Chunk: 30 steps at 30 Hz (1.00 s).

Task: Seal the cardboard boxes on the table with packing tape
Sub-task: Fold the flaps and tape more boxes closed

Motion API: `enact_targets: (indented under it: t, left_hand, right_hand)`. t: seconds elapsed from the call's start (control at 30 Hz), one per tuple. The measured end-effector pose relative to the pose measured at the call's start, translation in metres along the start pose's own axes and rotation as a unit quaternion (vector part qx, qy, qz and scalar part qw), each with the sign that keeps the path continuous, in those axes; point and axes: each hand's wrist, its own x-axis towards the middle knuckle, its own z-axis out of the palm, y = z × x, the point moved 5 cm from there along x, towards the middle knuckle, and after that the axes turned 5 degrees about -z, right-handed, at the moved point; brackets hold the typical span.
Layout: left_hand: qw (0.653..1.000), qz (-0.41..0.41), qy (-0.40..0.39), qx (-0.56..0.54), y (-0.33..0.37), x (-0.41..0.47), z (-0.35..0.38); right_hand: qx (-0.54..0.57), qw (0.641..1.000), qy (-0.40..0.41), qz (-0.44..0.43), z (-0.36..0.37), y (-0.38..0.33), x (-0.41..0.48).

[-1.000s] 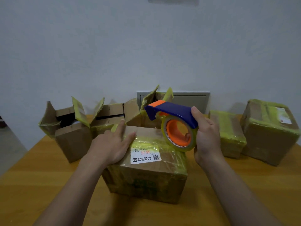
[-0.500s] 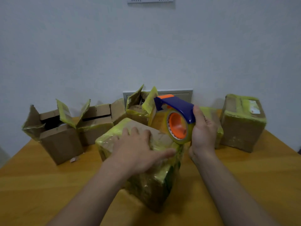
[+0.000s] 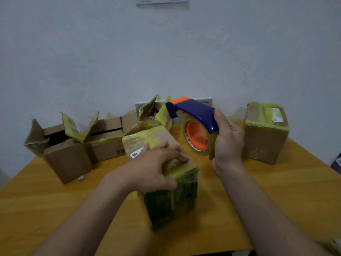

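Note:
A cardboard box (image 3: 171,200) wrapped in yellowish tape stands in the middle of the wooden table (image 3: 287,196), its short end towards me. My left hand (image 3: 156,167) grips its near top edge, thumb on the near side, fingers spread over the top. My right hand (image 3: 227,143) holds a blue and orange tape dispenser (image 3: 195,126) in the air, just right of and above the box. The roll of clear tape faces left. No tape strip is visible between dispenser and box.
Three boxes with raised flaps stand at the back left: one (image 3: 60,150), one (image 3: 108,137), one (image 3: 155,115). A taped box (image 3: 263,132) sits at the back right, another partly hidden behind my right hand. A grey wall lies behind the table.
The middle box has been turned, so that its short end now faces me. My left hand shifted to the box's near edge. The dispenser stayed in my right hand, off the box.

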Motion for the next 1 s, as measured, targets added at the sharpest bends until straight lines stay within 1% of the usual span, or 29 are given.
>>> enact_targets:
  t: [0.07,0.13,0.17,0.3,0.43,0.47,0.5,0.53,0.6,0.63,0.67,0.7,0.8,0.9,1.0]
  left_hand:
    - [0.998,-0.033,0.027,0.045,0.001,-0.005,0.006]
    - [0.994,-0.040,0.055,0.088,-0.002,-0.010,0.015]
    - [0.993,-0.042,0.065,0.087,-0.004,-0.012,0.016]
    - [0.995,-0.042,0.073,0.052,-0.023,-0.011,0.005]
    - [0.990,-0.003,0.140,0.005,-0.050,-0.005,-0.006]
    - [0.987,0.001,0.157,-0.035,-0.057,-0.006,-0.007]
    - [0.978,0.002,0.182,-0.106,-0.061,-0.007,-0.010]
    - [0.956,-0.002,0.217,-0.197,-0.064,-0.009,-0.015]
    - [0.880,-0.036,0.300,-0.368,-0.071,-0.012,-0.029]
    - [0.842,-0.068,0.310,-0.437,-0.074,-0.011,-0.036]
    - [0.810,-0.094,0.292,-0.500,-0.073,-0.009,-0.041]
    - [0.786,-0.103,0.260,-0.552,-0.070,-0.006,-0.044]
    - [0.724,-0.069,0.172,-0.664,-0.054,-0.002,-0.051]
    - [0.639,-0.044,0.128,-0.757,-0.045,-0.004,-0.051]
    - [0.548,-0.044,0.066,-0.833,-0.039,-0.009,-0.041]
  right_hand:
    - [-0.003,1.000,-0.003,-0.006,0.001,0.000,-0.002]
    - [-0.001,1.000,-0.004,-0.006,0.002,0.001,-0.002]
    - [-0.001,1.000,-0.004,-0.003,0.002,0.003,-0.002]
    - [0.000,0.999,-0.032,0.010,0.010,0.009,-0.003]
    - [-0.009,0.997,-0.071,0.023,0.020,0.010,-0.004]
    - [-0.011,0.997,-0.076,0.025,0.020,0.010,-0.003]
    - [-0.013,0.996,-0.084,0.023,0.020,0.009,-0.001]
    - [-0.015,0.995,-0.097,0.017,0.020,0.008,0.001]
    - [-0.012,0.992,-0.127,-0.003,0.021,0.005,0.006]
    - [-0.006,0.990,-0.143,-0.012,0.021,0.004,0.007]
    - [0.000,0.987,-0.160,-0.018,0.022,0.003,0.008]
    - [0.008,0.984,-0.178,-0.017,0.023,0.003,0.009]
    - [0.039,0.971,-0.235,-0.002,0.027,0.003,0.012]
    - [0.065,0.961,-0.269,0.008,0.030,-0.001,0.012]
    - [0.088,0.953,-0.290,0.009,0.032,-0.004,0.010]
